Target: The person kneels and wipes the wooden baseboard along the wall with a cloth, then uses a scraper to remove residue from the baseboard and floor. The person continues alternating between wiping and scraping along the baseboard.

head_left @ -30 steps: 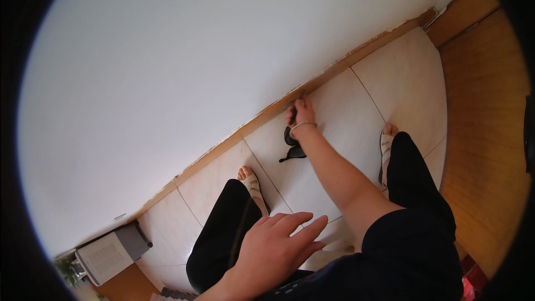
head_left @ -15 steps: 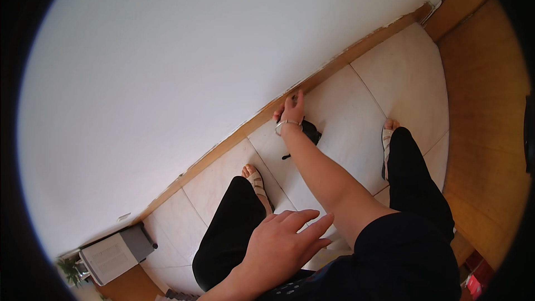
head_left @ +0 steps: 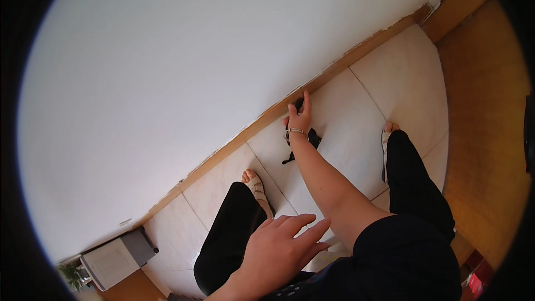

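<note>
My right hand (head_left: 299, 118), with a bracelet at its wrist, reaches down to the foot of the wall. Its fingers are curled on a black, limp-looking thing with a thin strap (head_left: 314, 139), whose kind I cannot make out. Part of that black thing shows between thumb and forefinger. More of it hangs out past the wrist, just over or on the floor tiles, half covered by my hand. Nearer to me, my left hand (head_left: 278, 251) hovers over my lap, fingers loosely apart, holding nothing.
A white wall (head_left: 167, 78) with a brown, chipped skirting board (head_left: 223, 145) runs diagonally ahead. Pale tiles (head_left: 340, 117) cover the floor between my sandalled feet. Brown wooden panelling (head_left: 485, 117) stands at right. At lower left are a grey-white box-shaped device (head_left: 114, 259) and a plant (head_left: 69, 273).
My right hand has shifted slightly right, and more of the black thing shows between its fingers and below the wrist. The left hand has barely moved.
</note>
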Tool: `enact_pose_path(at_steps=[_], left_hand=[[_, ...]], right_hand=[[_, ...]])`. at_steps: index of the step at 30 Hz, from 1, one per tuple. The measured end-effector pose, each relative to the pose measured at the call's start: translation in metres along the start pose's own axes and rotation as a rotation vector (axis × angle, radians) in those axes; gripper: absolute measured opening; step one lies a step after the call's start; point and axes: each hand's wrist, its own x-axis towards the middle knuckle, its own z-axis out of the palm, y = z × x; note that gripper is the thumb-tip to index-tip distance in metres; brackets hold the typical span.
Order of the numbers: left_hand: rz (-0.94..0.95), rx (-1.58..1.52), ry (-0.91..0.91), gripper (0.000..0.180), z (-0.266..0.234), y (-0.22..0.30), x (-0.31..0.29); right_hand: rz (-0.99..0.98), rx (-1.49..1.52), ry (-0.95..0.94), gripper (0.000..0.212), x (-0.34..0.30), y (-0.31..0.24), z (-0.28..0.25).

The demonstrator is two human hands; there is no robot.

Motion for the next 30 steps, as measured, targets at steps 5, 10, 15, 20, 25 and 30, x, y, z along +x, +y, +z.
enact_pose_path(at_steps=[5, 10, 15, 20, 25, 30], left_hand=[[0.016, -0.029, 0.082, 0.032, -0.008, 0.006, 0.006], [0.008, -0.032, 0.118, 0.031, -0.01, 0.01, 0.007], [0.022, -0.09, 0.073, 0.031, -0.006, 0.007, 0.013], [-0.024, -0.043, 0.085, 0.031, -0.009, 0.003, 0.016], [-0.004, -0.052, 0.051, 0.031, -0.009, 0.003, 0.023], [-0.004, -0.053, 0.063, 0.03, -0.012, 0.003, 0.024]], right_hand=[[0.131, 0.235, 0.052, 0.05, 0.053, -0.009, -0.018], [0.291, 0.345, 0.031, 0.042, 0.114, -0.02, -0.036], [0.378, 0.462, 0.035, 0.04, 0.15, -0.018, -0.061], [0.398, 0.34, 0.072, 0.041, 0.12, -0.021, -0.03], [0.437, 0.407, 0.083, 0.042, 0.158, -0.02, -0.049], [0.413, 0.317, 0.025, 0.043, 0.129, -0.014, -0.04]])
